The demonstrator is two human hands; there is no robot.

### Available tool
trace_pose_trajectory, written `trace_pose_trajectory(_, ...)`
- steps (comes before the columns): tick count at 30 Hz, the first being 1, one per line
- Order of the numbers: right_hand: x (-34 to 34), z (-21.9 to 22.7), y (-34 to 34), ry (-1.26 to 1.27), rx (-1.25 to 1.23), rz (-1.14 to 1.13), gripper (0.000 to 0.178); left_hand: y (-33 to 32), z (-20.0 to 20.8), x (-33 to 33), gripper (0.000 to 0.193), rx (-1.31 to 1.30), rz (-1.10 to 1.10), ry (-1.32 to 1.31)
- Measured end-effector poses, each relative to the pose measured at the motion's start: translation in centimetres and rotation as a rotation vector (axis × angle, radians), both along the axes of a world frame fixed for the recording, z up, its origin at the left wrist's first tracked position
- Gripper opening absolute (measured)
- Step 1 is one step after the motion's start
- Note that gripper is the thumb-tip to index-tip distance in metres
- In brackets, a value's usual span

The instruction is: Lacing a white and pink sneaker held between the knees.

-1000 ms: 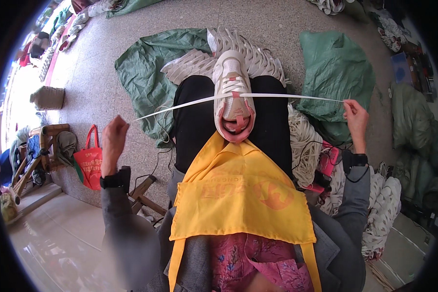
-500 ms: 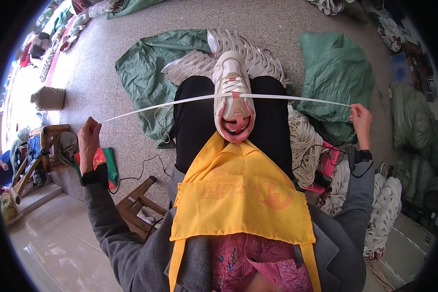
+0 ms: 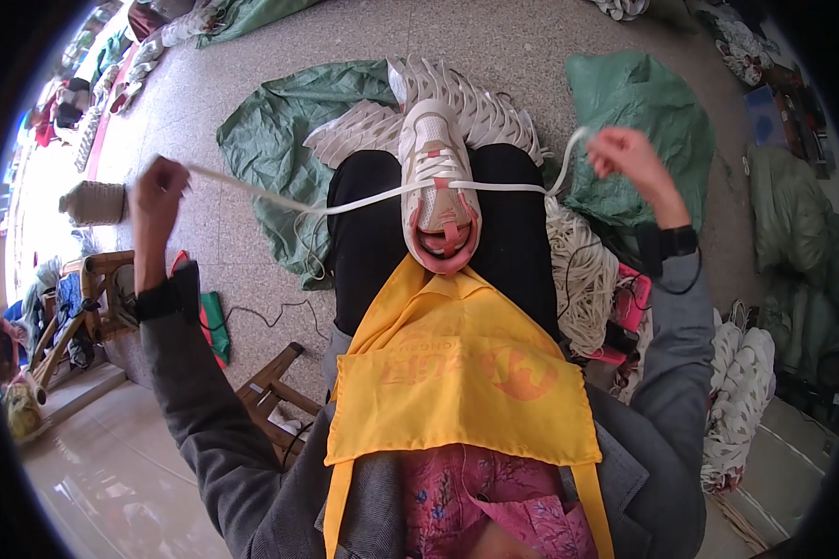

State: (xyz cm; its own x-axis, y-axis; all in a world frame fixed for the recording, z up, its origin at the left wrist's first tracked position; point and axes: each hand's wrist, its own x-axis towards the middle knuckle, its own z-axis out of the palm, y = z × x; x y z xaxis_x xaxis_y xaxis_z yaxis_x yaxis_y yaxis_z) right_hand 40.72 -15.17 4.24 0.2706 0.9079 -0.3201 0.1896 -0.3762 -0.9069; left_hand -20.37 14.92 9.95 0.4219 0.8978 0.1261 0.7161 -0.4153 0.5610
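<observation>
A beige and pink sneaker [image 3: 431, 129] rests between my knees, its toe pointing away from me and its pink-lined opening toward me. A flat white shoelace [image 3: 368, 199] runs through it and out to both sides, crossing over the tongue. Out to the left, my left hand [image 3: 161, 186] pinches one end of the lace, which sags a little toward the shoe. Raised at the right, my right hand [image 3: 632, 160] is slightly blurred, its fingers closed at the other end, where the lace curves upward. Part of the lacing is threaded across the upper.
White shoe uppers [image 3: 466, 107] lie beyond the sneaker on a green sack [image 3: 280, 126]. Another green sack [image 3: 639, 116] stands at the right. A heap of white laces [image 3: 576, 279] sits by my right knee, near a pink box [image 3: 632, 303]. Wooden stool [image 3: 275, 387] at left.
Both hands have risen, the right one also moving inward toward the shoe. The lace has gone from taut to slack, bending upward at its right side.
</observation>
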Motion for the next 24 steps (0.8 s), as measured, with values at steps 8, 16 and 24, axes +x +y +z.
trace_pose_trajectory(8,-7.9,1.7,-0.3,0.204,0.079,-0.150,0.021,-8.5,-5.2,6.8,0.006,-0.543,-0.224,-0.161)
trace_pose_trajectory(16,-16.2,-4.5,3.3,-0.243,0.235,0.185,0.017,-15.9,-7.6,15.8,0.014,-0.732,-0.369,-0.364)
trace_pose_trajectory(24,-17.5,-4.5,3.1,0.194,0.240,-0.026,0.011,-15.6,-9.5,18.3,0.014,-0.670,-0.267,-0.471)
